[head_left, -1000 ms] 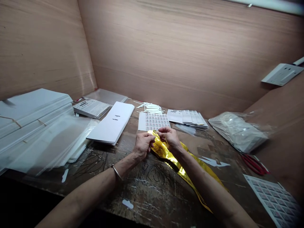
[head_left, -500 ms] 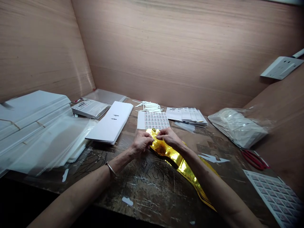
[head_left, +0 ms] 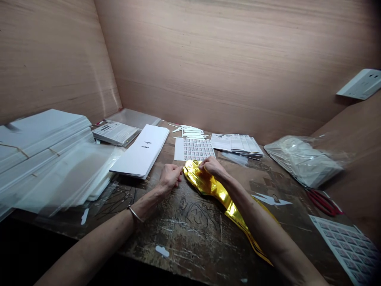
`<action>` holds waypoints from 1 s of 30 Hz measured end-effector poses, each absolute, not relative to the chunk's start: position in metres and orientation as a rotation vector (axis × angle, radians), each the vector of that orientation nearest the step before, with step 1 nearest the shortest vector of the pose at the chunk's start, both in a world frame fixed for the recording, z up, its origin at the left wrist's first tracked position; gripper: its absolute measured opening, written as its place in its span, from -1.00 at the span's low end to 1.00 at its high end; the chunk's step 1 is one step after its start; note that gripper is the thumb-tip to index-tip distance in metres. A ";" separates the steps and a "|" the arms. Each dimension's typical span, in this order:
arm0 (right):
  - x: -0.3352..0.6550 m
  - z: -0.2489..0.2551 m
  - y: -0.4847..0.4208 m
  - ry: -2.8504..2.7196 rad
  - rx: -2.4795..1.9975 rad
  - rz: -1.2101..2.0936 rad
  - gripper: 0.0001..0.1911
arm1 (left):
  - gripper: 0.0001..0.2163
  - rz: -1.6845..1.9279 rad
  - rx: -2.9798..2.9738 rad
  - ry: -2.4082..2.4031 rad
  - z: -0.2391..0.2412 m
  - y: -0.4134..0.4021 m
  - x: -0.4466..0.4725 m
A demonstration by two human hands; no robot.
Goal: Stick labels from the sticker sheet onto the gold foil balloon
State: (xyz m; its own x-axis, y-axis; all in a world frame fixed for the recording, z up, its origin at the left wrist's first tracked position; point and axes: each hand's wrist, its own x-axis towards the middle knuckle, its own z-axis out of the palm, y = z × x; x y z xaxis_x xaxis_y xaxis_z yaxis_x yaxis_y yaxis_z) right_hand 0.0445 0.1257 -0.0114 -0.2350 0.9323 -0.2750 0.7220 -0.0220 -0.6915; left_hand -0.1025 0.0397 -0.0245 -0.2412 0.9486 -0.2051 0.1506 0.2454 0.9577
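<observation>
Flat, shiny gold foil balloons lie in a curved pile on the dark worn table, running from the middle toward the front right. My right hand is closed over the upper end, its fingertips pinched on the gold foil. Just left of that end is my left hand, with fingers curled and pinched together at the foil's edge. Whatever is between its fingertips is too small to make out. My right forearm covers part of the lower foil.
White cards, clear plastic sleeves and banded white stacks lie left. Behind the foil are a sticker sheet, white sticks and printed cards. Right are a plastic-wrapped bundle, red-handled scissors and another sticker sheet.
My left hand has drawn left, from on top of the foil to its edge. My right hand stays on the upper end of the foil. The view has shifted slightly.
</observation>
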 end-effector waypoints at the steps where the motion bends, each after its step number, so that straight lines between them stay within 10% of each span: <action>1: 0.043 -0.013 0.127 -2.002 -1.751 1.091 -0.92 | -0.75 1.101 1.057 1.612 -0.027 0.040 -0.102; 30: 0.031 -0.017 0.125 -2.323 -1.803 0.707 -0.93 | -0.81 0.668 2.588 1.600 -0.040 0.031 -0.079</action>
